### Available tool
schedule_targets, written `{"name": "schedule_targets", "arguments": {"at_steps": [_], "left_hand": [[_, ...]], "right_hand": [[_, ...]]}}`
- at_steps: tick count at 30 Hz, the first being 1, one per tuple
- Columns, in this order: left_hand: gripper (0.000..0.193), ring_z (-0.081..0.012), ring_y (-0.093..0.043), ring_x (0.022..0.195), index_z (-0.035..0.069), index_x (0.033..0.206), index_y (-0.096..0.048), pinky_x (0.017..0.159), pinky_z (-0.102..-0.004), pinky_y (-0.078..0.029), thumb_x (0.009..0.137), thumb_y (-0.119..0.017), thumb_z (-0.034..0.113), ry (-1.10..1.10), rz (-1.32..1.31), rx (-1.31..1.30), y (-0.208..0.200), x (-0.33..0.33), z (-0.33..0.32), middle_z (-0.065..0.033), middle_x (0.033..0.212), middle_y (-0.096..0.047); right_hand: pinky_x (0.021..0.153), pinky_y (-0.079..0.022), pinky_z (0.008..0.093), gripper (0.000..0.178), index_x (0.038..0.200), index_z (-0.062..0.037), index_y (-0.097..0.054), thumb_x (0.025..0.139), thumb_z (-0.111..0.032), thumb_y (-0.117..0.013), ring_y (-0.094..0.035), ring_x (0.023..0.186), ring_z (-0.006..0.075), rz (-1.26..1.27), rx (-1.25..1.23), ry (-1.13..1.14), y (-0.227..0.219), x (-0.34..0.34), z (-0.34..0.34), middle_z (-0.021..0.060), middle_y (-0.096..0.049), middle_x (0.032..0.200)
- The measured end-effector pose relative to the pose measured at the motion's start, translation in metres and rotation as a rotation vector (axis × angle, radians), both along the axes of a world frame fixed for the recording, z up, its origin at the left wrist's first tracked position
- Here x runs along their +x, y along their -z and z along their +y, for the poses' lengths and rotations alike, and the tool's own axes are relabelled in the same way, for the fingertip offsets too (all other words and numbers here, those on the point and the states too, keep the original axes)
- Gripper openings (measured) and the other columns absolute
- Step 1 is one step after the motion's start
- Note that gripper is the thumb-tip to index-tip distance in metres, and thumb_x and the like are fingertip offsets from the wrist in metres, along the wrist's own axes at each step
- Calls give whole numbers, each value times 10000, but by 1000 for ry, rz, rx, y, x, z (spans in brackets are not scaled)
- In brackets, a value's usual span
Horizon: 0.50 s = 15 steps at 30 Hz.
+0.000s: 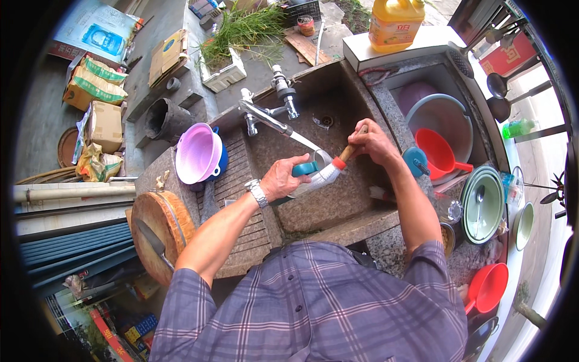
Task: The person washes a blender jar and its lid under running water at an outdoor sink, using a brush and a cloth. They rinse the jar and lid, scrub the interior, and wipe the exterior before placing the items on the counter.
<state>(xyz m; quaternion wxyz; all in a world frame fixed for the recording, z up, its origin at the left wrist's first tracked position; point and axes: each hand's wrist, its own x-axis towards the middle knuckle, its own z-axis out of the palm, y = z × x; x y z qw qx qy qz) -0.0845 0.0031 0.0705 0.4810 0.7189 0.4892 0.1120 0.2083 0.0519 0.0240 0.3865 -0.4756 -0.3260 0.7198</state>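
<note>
Grip: left hand [278, 179] grasping teal-handled vessel [306, 168]; right hand [374, 142], wooden-handled brush [339, 163] | Site: between side edges of sink [313, 211] | Method: low tilt, short strokes (limiting splashes, presumably)

Printed characters stand on the label of the yellow jug [395, 27], on the red panel [509, 62] at right, and on the red strip [108, 338] at lower left.

1 wd-hdl brush [339, 163], 2 rd scoops [433, 149]
</note>
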Motion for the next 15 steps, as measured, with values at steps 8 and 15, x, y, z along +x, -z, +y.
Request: {"name": "schedule_targets", "arguments": {"at_steps": [8,15], "left_hand": [[608,-268,-641,1143,-21,1312,-571,976,-328,-472,782,-795,175,-18,-24,61,15,-6,-4,-208,1255,-642],[599,-187,-632,1110,-56,1292,-575,979,-305,-457,791,-794,187,-103,-118,-64,7,3,3,-185,1249,-658]], "right_hand": [[616,-609,409,317,1020,-65,-447,818,-27,-687,-673,755,258,95,93,192,-17,0,19,86,-558,885],[630,-612,407,331,1007,-81,-454,803,-5,-703,-672,763,248,6,90,42,-1,-13,10,85,-580,891]]}}
